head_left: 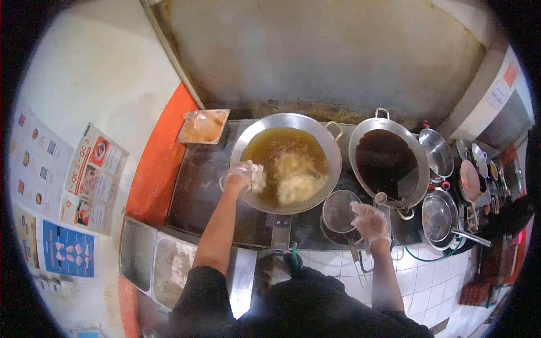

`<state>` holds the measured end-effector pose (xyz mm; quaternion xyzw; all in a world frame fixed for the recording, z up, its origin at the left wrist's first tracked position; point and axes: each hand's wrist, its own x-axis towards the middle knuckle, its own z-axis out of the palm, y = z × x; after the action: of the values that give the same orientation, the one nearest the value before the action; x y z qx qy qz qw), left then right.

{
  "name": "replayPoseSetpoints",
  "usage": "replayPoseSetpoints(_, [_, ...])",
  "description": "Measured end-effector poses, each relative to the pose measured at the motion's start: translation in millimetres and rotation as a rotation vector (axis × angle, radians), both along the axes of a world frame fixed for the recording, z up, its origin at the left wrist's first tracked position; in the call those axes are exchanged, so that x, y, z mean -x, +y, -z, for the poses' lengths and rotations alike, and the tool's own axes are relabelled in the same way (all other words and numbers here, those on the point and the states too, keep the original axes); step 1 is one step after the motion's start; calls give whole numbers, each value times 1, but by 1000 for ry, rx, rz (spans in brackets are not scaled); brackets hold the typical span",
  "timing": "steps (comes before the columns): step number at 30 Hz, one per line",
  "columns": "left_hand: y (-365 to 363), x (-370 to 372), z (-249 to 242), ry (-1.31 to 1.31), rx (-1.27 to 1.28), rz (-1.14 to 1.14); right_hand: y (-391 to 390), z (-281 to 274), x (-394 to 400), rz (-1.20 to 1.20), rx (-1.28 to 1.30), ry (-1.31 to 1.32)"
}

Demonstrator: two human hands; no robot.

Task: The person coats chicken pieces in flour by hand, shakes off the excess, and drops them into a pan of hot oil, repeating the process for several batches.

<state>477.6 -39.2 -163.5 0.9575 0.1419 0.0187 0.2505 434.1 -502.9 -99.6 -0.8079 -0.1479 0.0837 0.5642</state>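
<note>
My left hand (239, 176), in a clear plastic glove, is closed on a pale floured piece (257, 178) over the left side of a wide metal wok (332, 163). Yellowish oil (270, 141) fills the wok, and pale battered food (298, 183) bubbles in its right half. My right hand (370, 221), also gloved, is held with its fingers apart to the right of a round mesh strainer (340, 210), below a second wok (420, 163) of dark liquid. Nothing shows in its grasp.
A container of orange-brown contents (204, 126) stands behind the wok, left. Metal trays (138, 253), one with white flour (179, 265), sit at lower left. Several pans (437, 153) crowd the right side, and a pan handle (472, 237) juts out. A green hose (431, 259) hangs near the floor.
</note>
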Motion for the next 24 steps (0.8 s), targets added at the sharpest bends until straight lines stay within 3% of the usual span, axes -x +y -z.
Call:
replayPoseSetpoints(1, [-23,24,-59,-9,1,-92,5,-5,11,-18,-40,-17])
replayPoseSetpoints(4, [24,69,-12,-390,-525,178,34,3,20,-91,-473,272])
replayPoseSetpoints(5, [11,100,-51,-462,-449,134,54,-11,25,-269,-429,88])
replayPoseSetpoints(6, [5,129,-69,-483,-213,27,76,-24,32,-448,-388,-96])
replayPoseSetpoints(8, [-4,195,-82,-525,260,-205,129,-41,56,-498,-486,142])
replayPoseSetpoints(9, [-3,233,-87,-468,326,-360,151,-46,68,-532,-524,278])
replayPoseSetpoints(12, [-9,345,-116,-238,665,-964,223,-55,95,-960,-351,101])
replayPoseSetpoints(13, [-15,390,-95,-561,691,-1028,249,-51,112,-1050,-318,73])
replayPoseSetpoints(16, [4,501,-31,-294,-402,-933,327,-37,168,-1226,-178,-221])
replayPoseSetpoints(17, [7,519,-20,-276,-319,-1046,354,-36,187,-1245,-107,-435])
replayPoseSetpoints(19, [26,549,23,-161,-275,-955,407,-23,227,-1293,236,-226])
replayPoseSetpoints(21, [31,557,28,-37,-223,-848,486,22,261,-1387,773,-327])
replayPoseSetpoints(23, [45,549,59,43,-306,-823,511,44,280,-1285,812,-361])
replayPoseSetpoints(24, [46,531,41,209,-236,-759,523,56,287,-1231,830,-373])
